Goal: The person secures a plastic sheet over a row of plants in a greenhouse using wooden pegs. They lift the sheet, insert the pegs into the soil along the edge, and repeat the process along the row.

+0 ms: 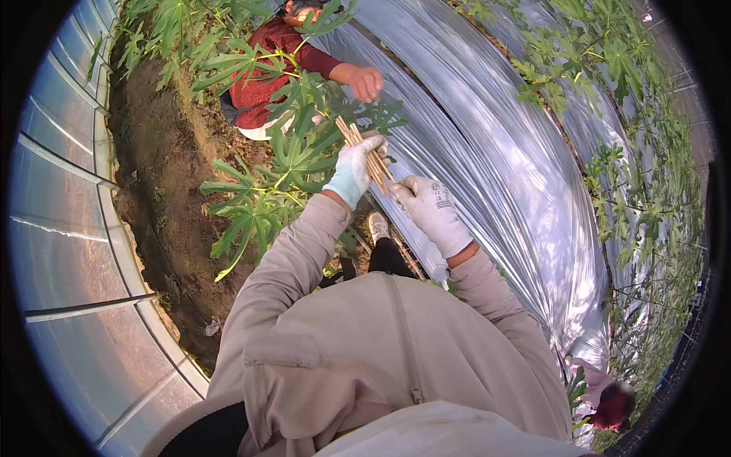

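Observation:
A bundle of thin, pale wooden sticks (pixel 376 172) is held in front of my body. My left hand (pixel 355 169), in a white and pale-blue glove, is wrapped round the bundle, and the stick tips poke out above it. At the lower end of the bundle is my right hand (pixel 431 210), in a white glove with small print on its back. Its fingers are closed at the stick ends; their tips are partly hidden. Green lobed leaves (pixel 293 156) of a plant grow just left of my left hand.
Ahead, a person in a dark red top (pixel 263 76) reaches out a bare hand (pixel 365 83). Silvery plastic sheeting (pixel 487 160) covers the ground to the right, with leafy plants (pixel 609 61) beyond. Bare soil (pixel 156 175) and a curved translucent wall (pixel 65 206) lie left. Another person (pixel 609 402) shows lower right.

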Available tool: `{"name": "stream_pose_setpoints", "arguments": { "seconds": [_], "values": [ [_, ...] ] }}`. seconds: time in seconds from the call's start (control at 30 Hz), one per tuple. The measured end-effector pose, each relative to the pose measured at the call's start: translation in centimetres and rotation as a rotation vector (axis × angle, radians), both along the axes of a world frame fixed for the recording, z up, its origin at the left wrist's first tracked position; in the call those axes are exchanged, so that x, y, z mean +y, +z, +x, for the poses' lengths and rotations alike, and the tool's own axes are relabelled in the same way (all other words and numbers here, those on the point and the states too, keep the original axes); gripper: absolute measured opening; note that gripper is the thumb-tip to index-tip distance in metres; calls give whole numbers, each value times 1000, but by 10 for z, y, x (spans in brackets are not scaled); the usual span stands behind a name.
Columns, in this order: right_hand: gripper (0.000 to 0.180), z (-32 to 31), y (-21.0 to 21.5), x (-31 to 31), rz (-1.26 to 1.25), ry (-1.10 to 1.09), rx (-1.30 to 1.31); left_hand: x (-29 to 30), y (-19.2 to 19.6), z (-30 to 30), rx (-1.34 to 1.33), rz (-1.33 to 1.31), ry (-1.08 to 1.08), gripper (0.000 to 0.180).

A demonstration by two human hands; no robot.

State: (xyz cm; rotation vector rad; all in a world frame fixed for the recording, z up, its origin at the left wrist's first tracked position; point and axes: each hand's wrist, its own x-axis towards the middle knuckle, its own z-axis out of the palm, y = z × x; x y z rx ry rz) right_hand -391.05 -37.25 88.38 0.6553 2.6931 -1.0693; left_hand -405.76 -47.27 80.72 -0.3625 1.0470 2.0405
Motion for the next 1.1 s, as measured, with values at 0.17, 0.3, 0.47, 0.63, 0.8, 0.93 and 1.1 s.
{"name": "stream_pose_setpoints", "arguments": {
  "seconds": [0.17, 0.3, 0.47, 0.63, 0.8, 0.93, 1.1],
  "values": [
    [26, -61, -27, 71, -613, -249, 104, -7, 10, -38, -17, -71, 127, 19],
    [23, -146, -57, 113, -711, -311, 61, -34, 28, -33, -37, -8, 186, 23],
    [27, -203, -84, 122, -686, -302, -31, -85, 54, -13, -92, 48, 317, 29],
    [23, -236, -110, 139, -680, -313, -33, -153, 73, 21, -94, 11, 591, 31],
    [33, -261, -124, 183, -855, -266, 23, -221, 89, 76, 34, -61, 940, 26],
    [44, -232, -116, 169, -581, -242, 68, -278, 89, 137, -10, -207, 1305, 33],
    [47, -163, -79, 64, -622, 8, -30, -341, 73, 215, 60, -264, 1555, 31]
  ]
}}
